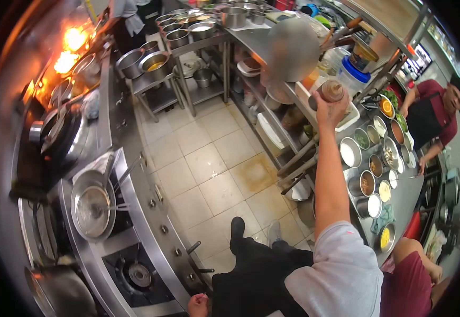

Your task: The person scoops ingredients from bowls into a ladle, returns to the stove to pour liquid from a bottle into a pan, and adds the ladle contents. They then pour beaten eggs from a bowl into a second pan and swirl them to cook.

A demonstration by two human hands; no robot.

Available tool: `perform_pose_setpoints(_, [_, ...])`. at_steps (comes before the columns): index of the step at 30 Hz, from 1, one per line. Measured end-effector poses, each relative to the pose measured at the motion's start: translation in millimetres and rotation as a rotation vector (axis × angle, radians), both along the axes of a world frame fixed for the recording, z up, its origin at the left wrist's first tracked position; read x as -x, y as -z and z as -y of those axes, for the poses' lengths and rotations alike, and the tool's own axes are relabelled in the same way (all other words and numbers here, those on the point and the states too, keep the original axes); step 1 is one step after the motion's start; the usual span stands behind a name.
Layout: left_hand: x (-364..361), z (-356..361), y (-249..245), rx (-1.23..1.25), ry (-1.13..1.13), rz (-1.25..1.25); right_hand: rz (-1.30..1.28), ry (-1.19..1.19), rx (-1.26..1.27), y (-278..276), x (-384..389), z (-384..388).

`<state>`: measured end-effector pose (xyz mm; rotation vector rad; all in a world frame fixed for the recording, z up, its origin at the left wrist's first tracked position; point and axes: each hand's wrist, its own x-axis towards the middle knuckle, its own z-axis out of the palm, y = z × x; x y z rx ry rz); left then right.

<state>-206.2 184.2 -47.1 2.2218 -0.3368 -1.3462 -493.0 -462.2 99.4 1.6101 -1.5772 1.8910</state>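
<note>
My right arm stretches out towards the counter, and my right hand is closed round a squeeze bottle with brown contents. A white tub lies just beside that hand, partly hidden by it. Low in the view, my left hand hangs near the stove front, its fingers curled together. Whatever it may hold is too small to tell. The stove's bare burner is close to it, and a pan with a whisk-like wire tool in it rests on the burner behind.
Tall flames rise at the far left stove. Pots stand on low steel tables at the back. Several ingredient bowls cover the right counter, where a co-worker in maroon stands. Another person's maroon sleeve is close by my right.
</note>
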Motion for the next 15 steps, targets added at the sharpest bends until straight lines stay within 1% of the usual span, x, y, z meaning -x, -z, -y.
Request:
perform_pose_setpoints(2, [-12.4,4.1,26.4,0.033,0.058,0.036,0.019,0.068,-0.034,-3.2,26.3,23.1])
perform_pose_setpoints(3, [-17.7,12.4,28.5,0.066,0.092,0.069,0.027,0.086,-0.034,-3.4,35.0,30.5])
perform_pose_setpoints(4, [-23.7,20.9,29.7,0.068,0.11,0.078,0.083,0.065,-0.14,-3.8,43.5,37.5])
perform_pose_setpoints(5, [-29.8,29.4,30.1,0.148,0.167,0.142,0.142,0.041,-0.243,-4.3,50.7,43.9])
perform_pose_setpoints(6, [-35.9,38.9,27.7,0.228,0.224,0.205,0.156,0.054,-0.239,-0.5,56.9,50.4])
perform_pose_setpoints(8, [-50.0,55.2,27.0,0.195,0.287,0.271,-0.225,0.396,-0.544,7.2,64.7,62.6])
perform_pose_setpoints(9, [-56.5,56.9,31.7,0.166,0.254,0.23,-0.311,0.395,-0.629,5.5,67.6,60.8])
perform_pose_setpoints(10, [-58.4,66.7,29.6,0.143,0.215,0.189,-0.299,0.394,-0.619,6.1,69.8,58.3])
perform_pose_setpoints(11, [-60.1,75.8,25.1,0.045,0.231,0.224,-0.365,0.403,-0.68,7.5,71.6,57.3])
perform_pose_setpoints(12, [-57.6,94.2,6.9,0.072,0.222,0.238,-0.43,0.411,-0.734,7.5,71.1,59.2])
perform_pose_setpoints(14, [-46.6,122.0,-35.1,0.174,0.282,0.238,-0.404,0.452,-0.668,16.1,70.7,62.0])
perform_pose_setpoints(15, [-45.3,128.8,-42.2,0.174,0.254,0.197,-0.349,0.447,-0.693,15.1,70.9,65.2])
